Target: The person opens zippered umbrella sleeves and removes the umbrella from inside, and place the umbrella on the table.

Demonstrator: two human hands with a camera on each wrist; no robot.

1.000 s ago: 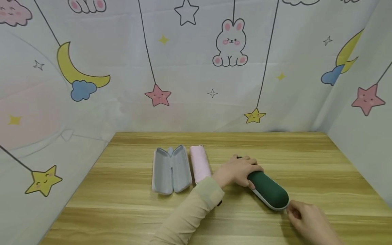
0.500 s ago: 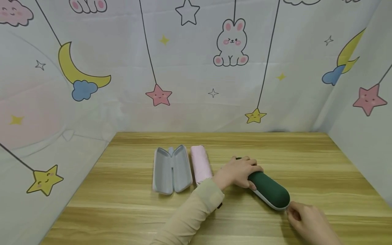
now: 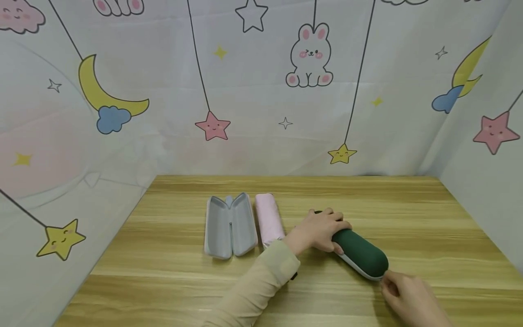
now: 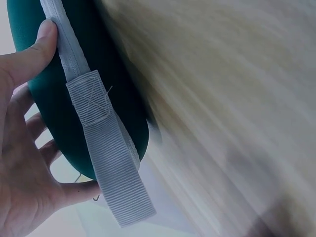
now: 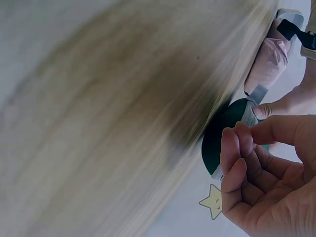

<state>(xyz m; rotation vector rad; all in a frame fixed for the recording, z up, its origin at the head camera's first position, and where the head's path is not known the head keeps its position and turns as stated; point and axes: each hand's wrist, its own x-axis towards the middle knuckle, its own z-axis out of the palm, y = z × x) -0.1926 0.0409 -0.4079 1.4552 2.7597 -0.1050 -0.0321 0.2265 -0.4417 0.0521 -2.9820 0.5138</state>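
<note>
A long green hard-shell zip case (image 3: 363, 254) lies at a slant on the wooden table. My left hand (image 3: 319, 230) grips its far end from above, fingers over one side and thumb on the other. In the left wrist view the thumb presses beside the light grey zipper (image 4: 70, 47), and a grey ribbed strap loop (image 4: 116, 153) sticks out from that end. My right hand (image 3: 410, 293) pinches at the zipper on the near rounded end; the fingertips hide the pull. In the right wrist view its thumb and forefinger meet right against the case.
Left of the hands, a grey-lined case (image 3: 231, 231) lies spread open. Beside it is a pink rolled fabric bundle (image 3: 269, 218) with a crumpled end, partly behind my left sleeve (image 3: 261, 281). A printed cloth backdrop (image 3: 253, 91) closes off the table's far edge.
Almost nothing differs: both hands keep their holds on the green case, and the head view has shifted very slightly.
</note>
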